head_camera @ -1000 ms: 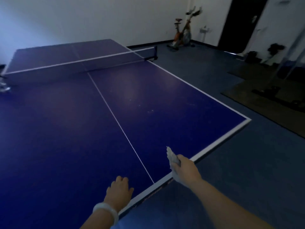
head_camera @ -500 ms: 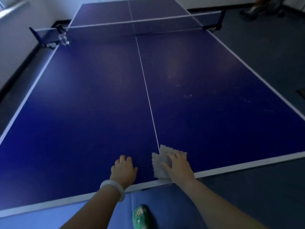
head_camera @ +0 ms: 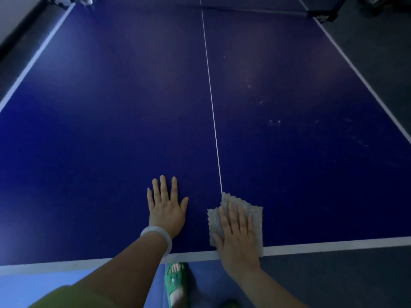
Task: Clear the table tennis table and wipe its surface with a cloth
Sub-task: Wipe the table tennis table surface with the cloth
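Note:
The blue table tennis table [head_camera: 111,121] fills the view, with a white centre line running away from me and a white stripe along its near edge. A grey cloth [head_camera: 255,218] lies spread flat at the near edge, just right of the centre line. My right hand [head_camera: 236,238] presses on it with straight fingers. My left hand [head_camera: 166,210] lies flat on the bare table, left of the centre line, fingers spread, a white bangle on its wrist. Pale smudges [head_camera: 274,122] mark the right half of the table.
A net post clamp [head_camera: 327,15] sits at the far right corner of the view, and another object [head_camera: 66,0] at the far left edge. Dark floor runs along both sides. My foot in a green slipper [head_camera: 175,283] stands under the near edge.
The view has tilted down and closer to the table. My right hand has flattened the cloth, fingers now straight. My left hand's fingers have uncurled and spread flat.

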The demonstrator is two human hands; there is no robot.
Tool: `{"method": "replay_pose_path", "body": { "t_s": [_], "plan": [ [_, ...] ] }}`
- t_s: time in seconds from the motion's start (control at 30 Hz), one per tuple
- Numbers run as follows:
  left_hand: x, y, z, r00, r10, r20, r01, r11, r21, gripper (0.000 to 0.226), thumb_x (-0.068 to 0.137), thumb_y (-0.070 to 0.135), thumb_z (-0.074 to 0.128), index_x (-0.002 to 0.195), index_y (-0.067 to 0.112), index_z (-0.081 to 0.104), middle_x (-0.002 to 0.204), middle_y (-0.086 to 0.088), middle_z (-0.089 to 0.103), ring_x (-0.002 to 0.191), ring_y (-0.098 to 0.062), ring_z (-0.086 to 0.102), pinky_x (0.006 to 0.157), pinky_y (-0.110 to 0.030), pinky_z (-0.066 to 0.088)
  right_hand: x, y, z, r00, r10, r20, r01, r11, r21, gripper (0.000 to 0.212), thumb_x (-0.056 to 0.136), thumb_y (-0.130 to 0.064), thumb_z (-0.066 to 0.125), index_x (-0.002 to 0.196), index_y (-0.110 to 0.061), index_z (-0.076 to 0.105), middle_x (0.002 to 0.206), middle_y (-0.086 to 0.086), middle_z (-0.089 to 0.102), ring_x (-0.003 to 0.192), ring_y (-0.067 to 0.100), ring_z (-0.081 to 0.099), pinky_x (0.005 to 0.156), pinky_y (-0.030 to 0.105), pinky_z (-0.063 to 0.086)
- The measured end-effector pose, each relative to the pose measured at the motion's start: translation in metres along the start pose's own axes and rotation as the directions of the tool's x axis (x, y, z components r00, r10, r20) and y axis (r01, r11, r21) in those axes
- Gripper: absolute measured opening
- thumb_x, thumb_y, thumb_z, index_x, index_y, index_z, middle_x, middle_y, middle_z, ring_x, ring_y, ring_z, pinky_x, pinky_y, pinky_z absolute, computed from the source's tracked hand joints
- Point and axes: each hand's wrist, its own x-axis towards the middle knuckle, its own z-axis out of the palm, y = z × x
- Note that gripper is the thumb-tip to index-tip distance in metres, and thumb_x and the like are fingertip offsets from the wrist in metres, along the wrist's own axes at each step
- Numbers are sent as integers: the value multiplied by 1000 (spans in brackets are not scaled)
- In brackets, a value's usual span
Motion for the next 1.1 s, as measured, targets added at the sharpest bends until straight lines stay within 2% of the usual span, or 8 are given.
{"method": "replay_pose_path", "body": {
  "t_s": [0.13, 0.2, 0.33, 0.57, 0.63, 0.8, 1.0, 1.1],
  "plan": [
    [-2, 0, 10, 995, 7, -103, -2, 999, 46, 72, 95, 55, 3, 156, 16, 3, 162, -17, -1, 149, -35, -9, 120, -50, -9, 72, 50, -15, 999, 17, 41, -13, 995, -101, 71, 92, -61, 1, 152, -31, -21, 161, 4, -24, 149, 30, -19, 119, 57, -7],
    [0, 0, 15, 992, 5, -129, 3, 998, 60, 71, 97, 54, 4, 156, 15, 7, 162, -17, 3, 149, -34, -5, 120, -50, -5, 108, 64, -26, 991, 114, 68, -105, 986, -133, 70, 92, -67, 4, 147, -38, -29, 158, 2, -33, 146, 29, -27, 116, 60, -14],
    [1, -2, 21, 991, 5, -133, 3, 998, 58, 69, 98, 54, 7, 155, 15, 9, 162, -17, 4, 150, -34, -5, 120, -51, -3, 113, 39, -23, 983, 176, 54, -174, 984, -39, 70, 96, -63, 12, 150, -37, -25, 158, 4, -32, 146, 31, -28, 115, 63, -12],
    [-1, -2, 18, 991, 7, -133, -2, 999, 37, 67, 99, 51, 8, 155, 13, 15, 161, -18, 8, 150, -35, 0, 120, -52, 4, 6, -3, 9, 995, -99, 10, 100, 994, -40, 77, 91, -60, 32, 157, -25, 14, 165, 7, 6, 151, 33, 7, 113, 64, 20],
    [0, -2, 17, 991, 6, -132, -1, 999, 38, 67, 99, 50, 7, 155, 14, 11, 161, -17, 5, 150, -34, -3, 120, -52, 2, 27, 13, 1, 996, -85, -14, 83, 990, -111, 74, 94, -57, 26, 158, -23, 11, 165, 8, 3, 152, 33, 4, 113, 65, 21],
    [-1, -3, 17, 993, 5, -116, -1, 999, 32, 66, 99, 50, 6, 155, 15, 7, 162, -16, 1, 149, -33, -9, 121, -51, -1, 81, 9, -12, 969, 245, -19, -245, 969, -32, 70, 98, -57, 12, 156, -24, -12, 161, 8, -25, 149, 32, -20, 117, 63, -3],
    [-2, -5, 17, 995, 3, -96, -2, 1000, 14, 67, 98, 50, 4, 155, 15, 6, 162, -16, -2, 149, -33, -11, 120, -51, -4, 1, 7, 14, 997, -80, 8, 80, 994, -80, 76, 93, -59, 31, 158, -22, 12, 165, 7, 6, 152, 31, 8, 115, 62, 17],
    [-3, -7, 15, 995, 13, -99, -12, 1000, 14, 67, 99, 49, 8, 155, 13, 12, 161, -19, 5, 149, -34, -5, 120, -53, 2, 4, 59, 3, 998, 57, -11, -58, 990, -132, 74, 95, -58, 20, 158, -22, 2, 165, 5, -2, 152, 28, 1, 117, 62, 15]
  ]
}}
